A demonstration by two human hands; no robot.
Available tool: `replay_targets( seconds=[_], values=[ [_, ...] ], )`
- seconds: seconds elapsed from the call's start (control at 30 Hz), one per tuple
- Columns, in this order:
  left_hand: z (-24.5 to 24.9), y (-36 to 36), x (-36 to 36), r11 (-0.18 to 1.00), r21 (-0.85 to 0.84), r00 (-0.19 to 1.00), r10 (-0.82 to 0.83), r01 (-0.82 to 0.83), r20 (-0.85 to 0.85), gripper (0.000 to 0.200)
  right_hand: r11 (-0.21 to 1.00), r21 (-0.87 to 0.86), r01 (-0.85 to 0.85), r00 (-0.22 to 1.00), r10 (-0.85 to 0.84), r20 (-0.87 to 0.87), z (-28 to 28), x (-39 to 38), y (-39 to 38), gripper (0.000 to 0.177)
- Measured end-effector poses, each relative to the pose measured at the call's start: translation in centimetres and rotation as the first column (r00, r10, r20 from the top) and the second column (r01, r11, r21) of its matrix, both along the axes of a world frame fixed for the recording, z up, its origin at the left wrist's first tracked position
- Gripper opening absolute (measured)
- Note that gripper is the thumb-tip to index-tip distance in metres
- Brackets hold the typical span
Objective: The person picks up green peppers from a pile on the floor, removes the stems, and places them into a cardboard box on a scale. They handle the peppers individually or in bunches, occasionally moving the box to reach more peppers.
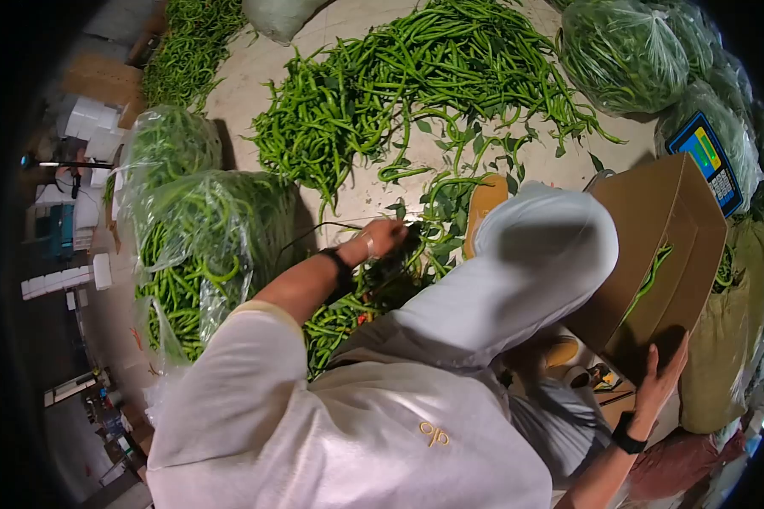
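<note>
My left hand (386,238) is low over the floor among green chili peppers (339,331) and leaves, its fingers curled in. Something dark and blurred lies at its fingertips; I cannot make out what it is. On the right, my right hand (660,377) grips the lower edge of a tilted cardboard box (620,246), thumb and fingers apart on the board. A few long green chilies (651,280) lie inside the box. In front of my knee spreads a large heap of green chilies (424,72), with loose leaves (475,140) scattered at its near side.
Clear plastic bags of chilies (204,254) stand at the left. More full bags (628,55) are at the upper right, beside a blue-framed scale display (706,161). An olive sack (721,356) stands at the right. Another chili pile (187,51) lies at the upper left.
</note>
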State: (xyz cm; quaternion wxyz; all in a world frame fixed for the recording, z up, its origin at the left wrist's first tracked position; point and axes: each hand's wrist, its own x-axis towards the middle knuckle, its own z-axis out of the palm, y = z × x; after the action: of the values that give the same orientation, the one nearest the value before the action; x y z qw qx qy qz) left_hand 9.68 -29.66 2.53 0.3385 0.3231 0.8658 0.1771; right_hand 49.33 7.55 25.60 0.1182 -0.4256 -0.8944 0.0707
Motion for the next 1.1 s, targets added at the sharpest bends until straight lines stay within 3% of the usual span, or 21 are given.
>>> replay_targets(
  seconds=[0.03,0.1,0.2,0.27,0.37,0.43,0.5,0.53,0.57,0.63,0.67,0.7,0.77,0.83,0.9,0.97,1.0,1.03,1.1],
  values=[
    [-1.6,3.1,-1.4,0.99,0.139,0.994,-0.002,0.016,-0.105,0.025,0.999,-0.044,0.003,0.999,-0.005,-0.039,0.3,-0.6,-0.3,0.055],
    [-4.7,8.4,-3.2,0.965,0.263,0.978,0.043,0.011,-0.202,0.019,0.997,-0.046,0.056,0.998,-0.056,-0.004,0.7,-1.7,-1.1,0.051],
    [-7.0,14.3,-4.2,0.98,0.18,0.958,0.133,-0.088,-0.254,0.024,0.98,-0.121,0.157,0.987,-0.151,0.059,1.1,-2.4,-1.0,0.046],
    [-8.0,16.5,-4.3,0.988,-0.1,0.931,0.076,-0.119,-0.356,0.027,0.984,-0.069,0.163,0.976,-0.151,0.155,0.9,-2.3,-0.6,0.042],
    [-9.7,16.5,-4.4,0.971,-0.154,0.95,0.135,-0.184,-0.281,0.027,0.966,-0.164,0.201,0.977,-0.185,0.104,0.9,-2.8,-0.5,0.041],
    [-10.3,15.4,-4.7,0.973,-0.128,0.953,0.152,-0.191,-0.264,0.022,0.952,-0.201,0.229,0.972,-0.211,0.106,0.9,-3.1,-0.3,0.042],
    [-10.3,14.7,-5.5,0.969,0.064,0.946,0.248,-0.24,-0.209,0.019,0.967,-0.112,0.23,0.953,-0.2,0.228,0.7,-2.4,0.0,0.044],
    [-10.0,14.5,-6.2,0.919,0.305,0.939,0.307,-0.251,-0.154,0.025,0.975,-0.059,0.213,0.948,-0.192,0.252,0.6,-3.0,-0.1,0.034],
    [-9.7,14.7,-6.9,0.899,0.247,0.926,0.378,-0.362,-0.02,0.027,0.975,-0.066,0.211,0.947,-0.188,0.259,0.8,-3.7,0.0,0.034],
    [-10.4,15.3,-8.7,0.808,0.352,0.881,0.42,-0.473,0.219,0.031,0.962,-0.216,0.169,0.975,-0.132,0.178,2.0,-6.0,0.0,0.056],
    [-10.8,16.1,-9.4,0.779,0.456,0.902,0.348,-0.431,0.257,0.035,0.942,-0.259,0.211,0.971,-0.173,0.165,2.0,-6.2,-0.2,0.055],
    [-8.8,17.7,-9.5,0.796,0.361,0.869,0.391,-0.485,0.305,0.034,0.941,-0.265,0.209,0.971,-0.167,0.172,1.9,-6.4,-0.3,0.055],
    [-10.4,19.2,-10.5,0.808,0.257,0.673,0.218,-0.531,0.707,0.03,0.925,-0.282,0.255,0.964,-0.219,0.152,1.8,-6.5,-0.2,0.054],
    [-9.8,20.8,-10.7,0.775,0.292,0.599,0.135,-0.561,0.79,0.02,0.962,-0.189,0.195,0.965,-0.154,0.211,1.6,-6.4,0.2,0.053],
    [-9.3,21.6,-11.7,0.787,0.194,0.595,0.255,-0.586,0.762,0.012,0.986,-0.109,0.127,0.957,-0.093,0.275,1.4,-6.1,0.3,0.052],
    [-12.0,21.7,-11.6,0.734,0.241,0.647,0.334,-0.634,0.685,0.014,0.983,-0.119,0.14,0.963,-0.107,0.246,1.2,-5.9,0.3,0.051],
    [-12.1,21.9,-11.4,0.824,0.194,0.841,0.491,-0.533,0.227,0.022,0.983,-0.121,0.136,0.964,-0.103,0.244,1.1,-6.0,0.3,0.051],
    [-12.1,22.2,-11.3,0.882,0.085,0.833,0.467,-0.464,-0.296,0.029,0.982,-0.129,0.136,0.965,-0.102,0.243,1.2,-6.1,0.3,0.052],
    [-11.5,22.6,-10.6,0.849,-0.011,0.821,0.508,-0.529,-0.26,0.032,0.982,-0.135,0.133,0.965,-0.098,0.242,1.2,-6.0,0.4,0.052]
  ],
)
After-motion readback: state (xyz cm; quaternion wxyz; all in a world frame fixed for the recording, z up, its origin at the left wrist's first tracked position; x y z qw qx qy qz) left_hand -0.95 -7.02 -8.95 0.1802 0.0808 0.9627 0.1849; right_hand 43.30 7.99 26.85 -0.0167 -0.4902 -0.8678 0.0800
